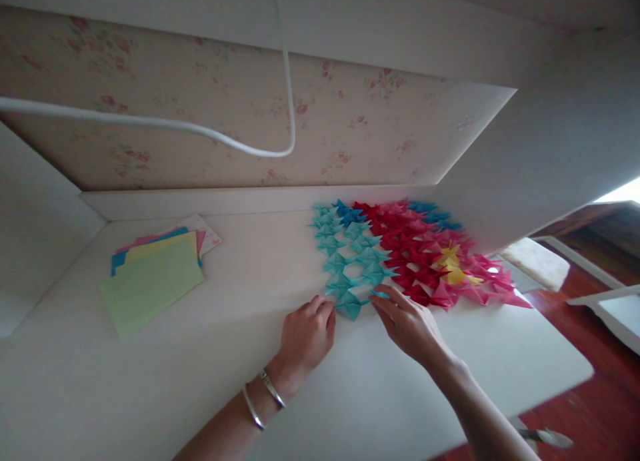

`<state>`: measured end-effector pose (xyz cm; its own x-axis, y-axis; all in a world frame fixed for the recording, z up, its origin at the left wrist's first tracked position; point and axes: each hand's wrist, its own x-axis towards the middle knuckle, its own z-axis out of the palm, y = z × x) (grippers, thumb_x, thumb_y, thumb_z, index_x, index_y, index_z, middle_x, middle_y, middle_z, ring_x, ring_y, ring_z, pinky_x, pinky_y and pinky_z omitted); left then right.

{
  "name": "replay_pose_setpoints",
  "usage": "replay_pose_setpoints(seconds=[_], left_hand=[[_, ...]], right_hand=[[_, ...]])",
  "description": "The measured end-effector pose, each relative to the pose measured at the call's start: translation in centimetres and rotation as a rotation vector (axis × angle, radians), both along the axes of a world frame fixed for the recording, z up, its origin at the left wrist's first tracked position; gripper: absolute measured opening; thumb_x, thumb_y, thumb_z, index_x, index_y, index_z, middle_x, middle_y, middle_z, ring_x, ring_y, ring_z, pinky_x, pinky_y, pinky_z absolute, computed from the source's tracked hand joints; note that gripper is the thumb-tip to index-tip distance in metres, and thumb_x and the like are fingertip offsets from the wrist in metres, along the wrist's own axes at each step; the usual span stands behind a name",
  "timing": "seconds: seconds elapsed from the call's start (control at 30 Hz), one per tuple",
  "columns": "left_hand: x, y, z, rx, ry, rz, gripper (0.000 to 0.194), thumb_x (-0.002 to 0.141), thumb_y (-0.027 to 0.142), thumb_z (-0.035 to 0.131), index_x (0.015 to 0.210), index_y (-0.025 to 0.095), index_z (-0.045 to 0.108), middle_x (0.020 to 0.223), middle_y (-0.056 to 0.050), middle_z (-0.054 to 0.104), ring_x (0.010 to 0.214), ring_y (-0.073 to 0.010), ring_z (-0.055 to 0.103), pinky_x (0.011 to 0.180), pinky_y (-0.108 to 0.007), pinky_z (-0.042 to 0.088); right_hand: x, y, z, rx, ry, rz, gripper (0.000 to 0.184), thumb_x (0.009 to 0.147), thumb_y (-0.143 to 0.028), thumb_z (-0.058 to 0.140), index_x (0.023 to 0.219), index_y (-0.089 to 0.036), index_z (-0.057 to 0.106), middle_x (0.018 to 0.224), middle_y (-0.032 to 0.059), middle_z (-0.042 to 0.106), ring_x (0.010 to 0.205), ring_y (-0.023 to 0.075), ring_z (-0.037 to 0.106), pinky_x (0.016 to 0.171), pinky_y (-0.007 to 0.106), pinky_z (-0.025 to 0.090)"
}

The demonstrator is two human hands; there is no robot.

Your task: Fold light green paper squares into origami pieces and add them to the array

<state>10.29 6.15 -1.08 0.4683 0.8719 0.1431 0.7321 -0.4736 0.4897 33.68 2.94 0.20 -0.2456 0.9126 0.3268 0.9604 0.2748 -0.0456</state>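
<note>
A patchwork of folded paper pieces [400,248] lies on the white desk [210,354] at the back right: teal on the left, then red and pink, with a few yellow and blue ones. My left hand [306,334], wearing two silver bangles, has its fingers curled and its fingertips pressing the nearest teal piece [349,304] at the patchwork's lower left corner. My right hand [407,321] pinches the right side of that same teal piece, fingers together.
A stack of coloured paper sheets [153,278], light green on top, lies at the left of the desk. A white cable [200,131] hangs across the flowered back wall. The desk's right edge drops to a red-brown floor [600,408].
</note>
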Motion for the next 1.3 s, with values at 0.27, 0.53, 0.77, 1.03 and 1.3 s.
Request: replay_pose_setpoints(seconds=[0.27, 0.53, 0.77, 1.03, 1.3], left_hand=[[-1.2, -1.0, -0.2, 0.004, 0.006, 0.048, 0.021, 0.092, 0.016, 0.053, 0.105, 0.024, 0.066, 0.105, -0.005, 0.071, 0.09, -0.02, 0.071, 0.072, -0.027, 0.053], [-14.4, 0.2, 0.4, 0.109, 0.09, 0.267, 0.024, 0.095, 0.022, 0.046, 0.109, 0.02, 0.065, 0.112, -0.01, 0.071, 0.101, -0.0252, 0.068, 0.089, -0.039, 0.054], [-29.4, 3.1, -0.9, 0.279, 0.29, 0.389, 0.036, 0.09, 0.034, 0.053, 0.12, 0.02, 0.065, 0.132, -0.014, 0.063, 0.119, -0.0323, 0.059, 0.105, -0.047, 0.046], [-33.9, 5.4, -1.5, 0.003, 0.338, 0.336, 0.058, 0.084, 0.047, 0.061, 0.135, 0.019, 0.058, 0.151, -0.013, 0.047, 0.127, -0.0311, 0.058, 0.107, -0.041, 0.046], [-32.2, 5.0, -0.3, -0.044, 0.177, 0.399, 0.038, 0.089, 0.039, 0.051, 0.119, 0.025, 0.069, 0.143, -0.006, 0.058, 0.117, -0.0301, 0.065, 0.103, -0.044, 0.048]], right_hand=[[-0.3, -0.7, 0.0, 0.006, -0.059, -0.023, 0.031, 0.096, -0.017, 0.047, 0.115, -0.024, 0.071, 0.123, 0.0086, 0.069, 0.079, 0.0194, 0.074, 0.059, 0.025, 0.056], [-2.5, -3.1, -0.6, 0.235, 0.193, -0.044, 0.02, 0.095, -0.021, 0.054, 0.106, -0.024, 0.071, 0.105, 0.0084, 0.075, 0.076, 0.0212, 0.075, 0.064, 0.03, 0.059], [-9.7, -4.6, -2.5, 0.134, 0.48, 0.241, 0.027, 0.091, -0.012, 0.055, 0.111, -0.025, 0.068, 0.097, 0.0086, 0.077, 0.078, 0.0214, 0.076, 0.065, 0.026, 0.061], [-16.8, -3.8, -3.3, -0.107, 0.492, 0.505, 0.026, 0.095, -0.01, 0.042, 0.104, -0.023, 0.064, 0.088, 0.0055, 0.075, 0.065, 0.0152, 0.073, 0.059, 0.02, 0.056], [-18.5, -3.4, -5.3, -0.11, 0.455, 0.564, 0.024, 0.1, -0.019, 0.039, 0.097, -0.024, 0.062, 0.079, 0.0013, 0.073, 0.06, 0.0146, 0.07, 0.056, 0.02, 0.051]])
